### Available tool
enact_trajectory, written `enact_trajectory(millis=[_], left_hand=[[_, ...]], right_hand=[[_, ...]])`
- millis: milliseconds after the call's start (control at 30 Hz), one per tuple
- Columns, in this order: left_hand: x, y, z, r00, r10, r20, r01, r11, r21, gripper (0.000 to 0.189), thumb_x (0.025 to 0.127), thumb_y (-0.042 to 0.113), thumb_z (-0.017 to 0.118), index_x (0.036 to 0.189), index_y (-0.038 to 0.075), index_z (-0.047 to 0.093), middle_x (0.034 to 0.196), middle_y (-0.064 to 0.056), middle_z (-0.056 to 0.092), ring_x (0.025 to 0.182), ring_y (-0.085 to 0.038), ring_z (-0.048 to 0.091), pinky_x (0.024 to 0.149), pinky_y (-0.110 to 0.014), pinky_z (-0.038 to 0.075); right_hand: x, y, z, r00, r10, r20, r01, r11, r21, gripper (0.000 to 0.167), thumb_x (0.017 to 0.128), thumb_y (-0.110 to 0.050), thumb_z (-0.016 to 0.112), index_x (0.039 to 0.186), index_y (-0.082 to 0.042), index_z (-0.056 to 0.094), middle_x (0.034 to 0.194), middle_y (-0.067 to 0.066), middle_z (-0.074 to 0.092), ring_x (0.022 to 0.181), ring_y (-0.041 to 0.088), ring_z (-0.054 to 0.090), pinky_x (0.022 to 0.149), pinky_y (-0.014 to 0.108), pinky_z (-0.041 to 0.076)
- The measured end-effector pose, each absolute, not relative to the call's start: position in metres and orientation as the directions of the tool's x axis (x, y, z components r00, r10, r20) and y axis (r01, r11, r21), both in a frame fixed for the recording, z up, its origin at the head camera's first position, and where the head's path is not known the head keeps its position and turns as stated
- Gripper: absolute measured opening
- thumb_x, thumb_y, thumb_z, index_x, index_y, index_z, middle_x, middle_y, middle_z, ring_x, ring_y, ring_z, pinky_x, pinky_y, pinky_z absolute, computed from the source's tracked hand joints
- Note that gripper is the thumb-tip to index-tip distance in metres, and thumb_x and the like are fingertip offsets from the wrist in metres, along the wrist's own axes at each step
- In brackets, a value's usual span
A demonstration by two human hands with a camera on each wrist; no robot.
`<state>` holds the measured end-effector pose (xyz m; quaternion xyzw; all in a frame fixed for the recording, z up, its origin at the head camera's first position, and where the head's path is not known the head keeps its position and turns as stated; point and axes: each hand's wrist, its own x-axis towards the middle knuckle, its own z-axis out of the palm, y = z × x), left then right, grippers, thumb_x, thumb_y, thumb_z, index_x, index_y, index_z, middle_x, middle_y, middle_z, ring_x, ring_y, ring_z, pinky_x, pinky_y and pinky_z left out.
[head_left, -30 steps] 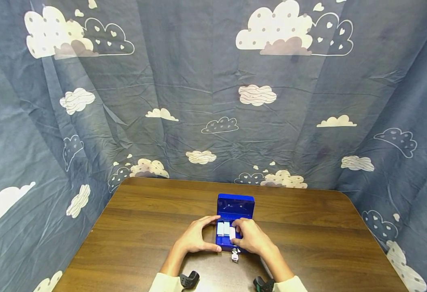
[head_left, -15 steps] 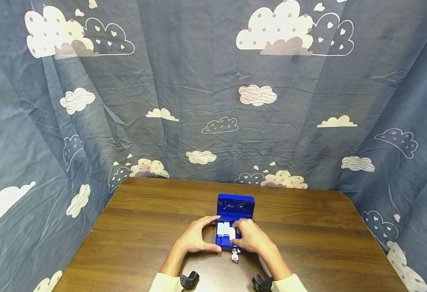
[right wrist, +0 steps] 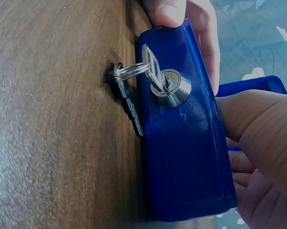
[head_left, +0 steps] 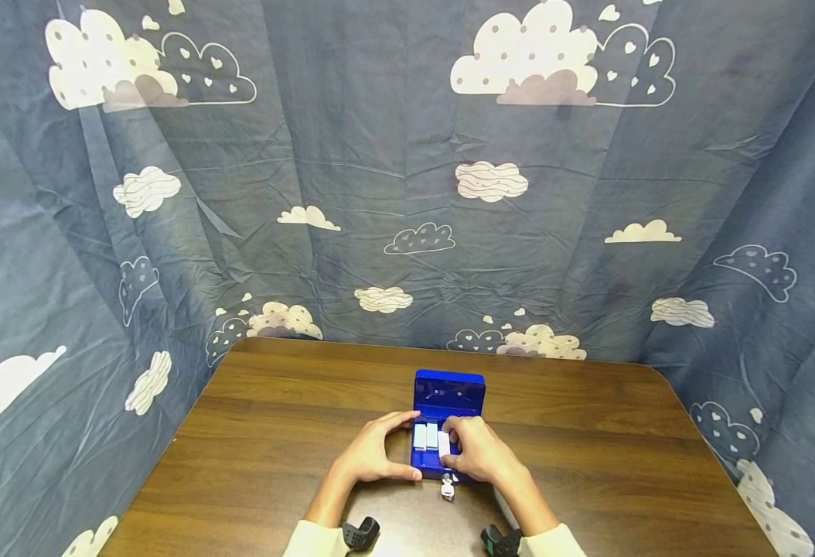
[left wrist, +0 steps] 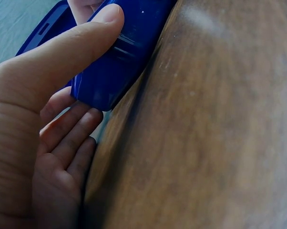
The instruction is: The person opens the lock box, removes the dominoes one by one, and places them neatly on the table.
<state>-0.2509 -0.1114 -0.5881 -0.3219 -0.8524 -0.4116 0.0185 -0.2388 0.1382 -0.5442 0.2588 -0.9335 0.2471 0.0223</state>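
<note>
A blue metal cash box (head_left: 430, 463) stands on the table with its lid (head_left: 449, 393) raised. My left hand (head_left: 374, 452) holds the box's left end between thumb and fingers; in the left wrist view the thumb (left wrist: 81, 43) lies on the blue front wall. Inside the box, two pale white-blue blocks (head_left: 425, 437) sit side by side at the left. To their right, my right hand (head_left: 479, 452) pinches a white block (head_left: 444, 444) between thumb and fingers, partly covering it. A key (right wrist: 154, 69) sits in the lock (right wrist: 174, 93), with a second key (right wrist: 129, 107) hanging from its ring.
The brown wooden table (head_left: 275, 402) spreads around the box. A dark blue curtain (head_left: 352, 193) with cloud prints hangs behind the table and along both sides. A dark wrist strap (head_left: 362, 534) is on the left wrist, another strap (head_left: 502, 540) on the right.
</note>
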Motion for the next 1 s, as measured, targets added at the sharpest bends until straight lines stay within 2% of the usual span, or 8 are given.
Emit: enact_trajectory(millis=[267,700,1000], left_hand=[[-0.2514,-0.1102,-0.5881,-0.793,0.535,0.292,0.563,0.458,0.688,0.098,0.067,0.048,0.095,0.151,0.021,0.051,0.136,-0.001,0.066,0.123,-0.018,0.063,0.11,-0.042,0.048],[-0.2526,-0.111,-0.5895,-0.79,0.538,0.294,0.568,0.464,0.68,0.098,0.068,0.049,0.094,0.151,0.021,0.051,0.138,0.0,0.065,0.123,-0.016,0.063,0.11,-0.041,0.049],[-0.2518,-0.1109,-0.5886,-0.794,0.535,0.288,0.561,0.465,0.684,0.097,0.068,0.05,0.094,0.151,0.021,0.051,0.136,0.001,0.066,0.123,-0.016,0.062,0.11,-0.042,0.048]], right_hand=[[-0.2382,0.1413,-0.544,-0.85,-0.491,0.188,-0.517,0.713,-0.473,0.037,0.074,-0.009,0.086,0.105,-0.004,0.068,0.079,0.0,0.064,0.066,0.006,0.053,0.058,0.021,0.044],[-0.2374,0.1443,-0.5463,-0.828,-0.503,0.249,-0.554,0.666,-0.499,0.035,0.074,-0.008,0.083,0.105,-0.002,0.069,0.077,0.001,0.063,0.068,0.008,0.055,0.06,0.02,0.046],[-0.2356,0.1477,-0.5456,-0.854,-0.464,0.236,-0.51,0.652,-0.561,0.035,0.075,-0.012,0.085,0.106,-0.005,0.071,0.077,-0.001,0.064,0.068,0.01,0.058,0.061,0.019,0.047]])
